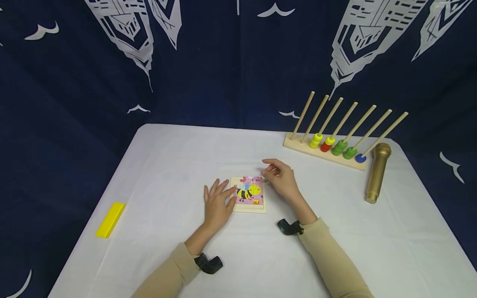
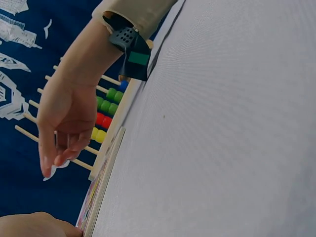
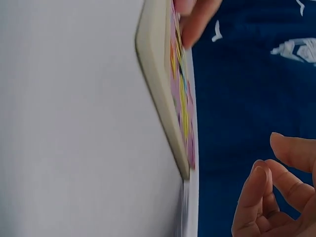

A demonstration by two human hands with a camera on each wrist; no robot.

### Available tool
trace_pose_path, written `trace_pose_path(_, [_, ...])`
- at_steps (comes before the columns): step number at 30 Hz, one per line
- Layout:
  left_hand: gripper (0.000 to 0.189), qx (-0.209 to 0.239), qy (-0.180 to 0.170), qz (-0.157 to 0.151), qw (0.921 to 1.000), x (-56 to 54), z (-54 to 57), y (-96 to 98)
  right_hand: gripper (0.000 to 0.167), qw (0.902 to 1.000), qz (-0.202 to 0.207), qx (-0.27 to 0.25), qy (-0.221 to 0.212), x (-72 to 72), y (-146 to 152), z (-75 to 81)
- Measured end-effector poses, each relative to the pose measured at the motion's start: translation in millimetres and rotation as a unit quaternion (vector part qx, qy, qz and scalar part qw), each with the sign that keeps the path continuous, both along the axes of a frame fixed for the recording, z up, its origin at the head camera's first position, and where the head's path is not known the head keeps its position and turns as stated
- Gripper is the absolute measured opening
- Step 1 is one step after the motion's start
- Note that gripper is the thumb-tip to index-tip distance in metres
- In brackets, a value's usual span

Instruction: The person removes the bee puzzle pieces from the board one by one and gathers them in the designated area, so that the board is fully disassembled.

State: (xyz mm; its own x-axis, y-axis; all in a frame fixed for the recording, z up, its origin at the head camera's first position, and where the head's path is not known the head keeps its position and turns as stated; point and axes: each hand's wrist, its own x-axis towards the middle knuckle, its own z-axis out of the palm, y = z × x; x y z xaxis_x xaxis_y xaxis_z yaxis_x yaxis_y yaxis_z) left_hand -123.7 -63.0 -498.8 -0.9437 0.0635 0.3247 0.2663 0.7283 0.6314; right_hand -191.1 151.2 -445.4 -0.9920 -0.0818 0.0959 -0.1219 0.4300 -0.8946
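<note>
1. In front of you stands a desk [image 1: 167, 165] spread with a lightly creased white cloth [image 1: 391, 248], its far corners rounded.
2. Near the middle, you have a bee picture puzzle [image 1: 250, 194] lying flat in its pale wooden frame.
3. Toward your left edge lies a yellow rectangular block [image 1: 110, 220], set at a slant.
4. At your far right stands a wooden counting rack [image 1: 329, 155] with seven pegs, five carrying coloured beads.
5. Just beside the rack's right end, you see a gold cylinder [image 1: 377, 176] with a wider head, lying lengthwise.
</note>
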Motion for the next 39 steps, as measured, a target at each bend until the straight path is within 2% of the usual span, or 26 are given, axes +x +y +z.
trace_pose_path(5, [0.03, -0.009, -0.004, 0.002, 0.9999, 0.0, 1.5, -1.3, 0.037, 0.9994, 0.034, -0.004, 0.003, 4.8, -22.0, -2.7])
trace_pose_path(10, [0.03, -0.007, 0.0, 0.001, 1.0, -0.2, 2.1, -0.8, 0.035, 0.998, 0.056, 0.018, 0.024, 8.0, -31.0, -8.3])
trace_pose_path(18, [0.029, -0.006, 0.002, 0.001, 1.0, -1.6, 3.1, 1.4, 0.033, 0.9985, 0.042, 0.017, 0.031, 8.1, -28.2, -17.2])
trace_pose_path(27, [0.028, -0.009, -0.005, 0.0, 1.0, 5.1, -0.4, 1.4, 0.032, 0.9991, 0.035, 0.006, 0.023, 13.5, -26.7, -31.2])
trace_pose_path(39, [0.028, -0.006, 0.01, 0.0, 0.9999, 3.5, 1.0, 0.5, 0.029, 0.9987, 0.025, 0.031, 0.032, 10.9, -29.2, -34.4])
